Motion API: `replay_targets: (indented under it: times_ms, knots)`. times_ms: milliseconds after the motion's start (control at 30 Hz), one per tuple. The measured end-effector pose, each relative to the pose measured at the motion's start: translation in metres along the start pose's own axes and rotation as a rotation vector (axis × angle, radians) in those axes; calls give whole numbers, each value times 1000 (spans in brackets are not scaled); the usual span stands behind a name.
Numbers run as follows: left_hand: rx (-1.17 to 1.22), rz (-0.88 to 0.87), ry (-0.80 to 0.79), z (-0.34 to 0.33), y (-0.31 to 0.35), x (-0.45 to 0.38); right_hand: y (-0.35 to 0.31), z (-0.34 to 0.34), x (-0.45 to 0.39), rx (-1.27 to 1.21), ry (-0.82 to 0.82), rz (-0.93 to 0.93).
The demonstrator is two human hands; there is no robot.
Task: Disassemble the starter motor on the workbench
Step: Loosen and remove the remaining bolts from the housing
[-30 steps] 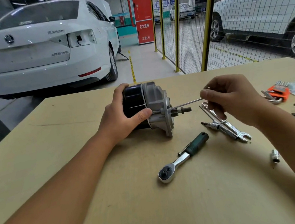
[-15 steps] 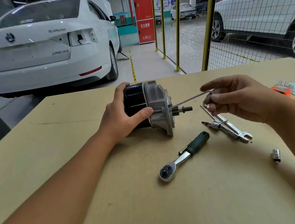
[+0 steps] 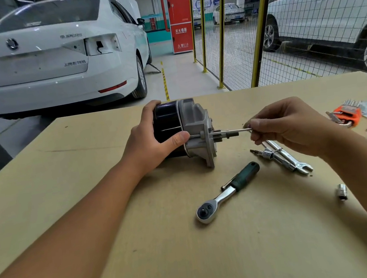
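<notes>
The starter motor (image 3: 193, 123) lies on its side on the workbench (image 3: 92, 196), black body to the left, grey cast end housing and short pinion shaft to the right. My left hand (image 3: 153, 142) grips the black body, thumb pressed against the housing rim. My right hand (image 3: 292, 125) pinches a thin hex key (image 3: 230, 131). The key lies level and its tip sits in the housing's right face, just above the shaft.
A green-handled ratchet (image 3: 227, 193) lies in front of the motor. Two spanners and a bit adapter (image 3: 281, 156) lie under my right hand. A loose socket (image 3: 342, 191) sits at the right. An orange hex key holder (image 3: 346, 114) and black rods lie at the far right edge.
My right hand turned the hex key: half a second ago its bent end pointed up and away from me, now the key lies level. The motor and my left hand stayed put.
</notes>
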State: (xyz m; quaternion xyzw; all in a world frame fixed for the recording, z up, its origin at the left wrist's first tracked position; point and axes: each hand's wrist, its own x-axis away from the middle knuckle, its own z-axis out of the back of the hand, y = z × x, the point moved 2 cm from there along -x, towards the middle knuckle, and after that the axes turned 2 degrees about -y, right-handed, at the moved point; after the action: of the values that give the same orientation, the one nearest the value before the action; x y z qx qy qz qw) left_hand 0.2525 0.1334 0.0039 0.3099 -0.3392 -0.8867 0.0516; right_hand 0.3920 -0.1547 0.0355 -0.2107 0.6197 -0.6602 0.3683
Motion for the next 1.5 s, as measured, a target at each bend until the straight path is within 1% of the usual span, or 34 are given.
replay_targets:
  times_ms: [33,100,233,267,300,400,533,667,800,900,967,1067,1167,1233,1267,1400,1500]
  knots:
    - [0,1,-1,0,0,0,-1,-2,1,60,-5,6]
    - [-1,2,1,0,0,0,-3,-8,1,291,-29,27]
    - [-3,4,3,1,0,0,-12,-26,-2,949,-12,144]
    - [-2,5,3,1,0,0,-14,-31,-2,1047,-3,178]
    - [-1,5,3,1,0,0,-16,-34,-2,1087,17,213]
    - [-2,6,1,1,1,0,-24,-40,1,1107,81,306]
    - [-4,9,2,1,1,0,-28,-48,6,1222,124,307]
    - [-6,7,3,1,0,0,-25,-48,5,1180,166,302]
    - [-15,9,1,1,0,0,-21,-51,4,1075,106,321]
    - [-17,15,0,1,0,0,-19,-51,3,1058,62,338]
    - [-21,18,-3,1,0,1,-18,-49,1,1087,66,336]
    - [-35,20,3,1,1,1,-19,-53,3,1163,117,368]
    - [-77,26,16,1,2,1,-20,-59,7,1322,233,397]
    - [-95,28,22,1,3,2,-22,-60,7,1345,285,405]
    - [-97,28,26,1,3,1,-22,-60,7,1330,283,410]
    - [-96,28,34,0,3,2,-21,-63,5,1157,146,428]
    - [-91,32,35,0,3,2,-19,-60,3,1134,138,421]
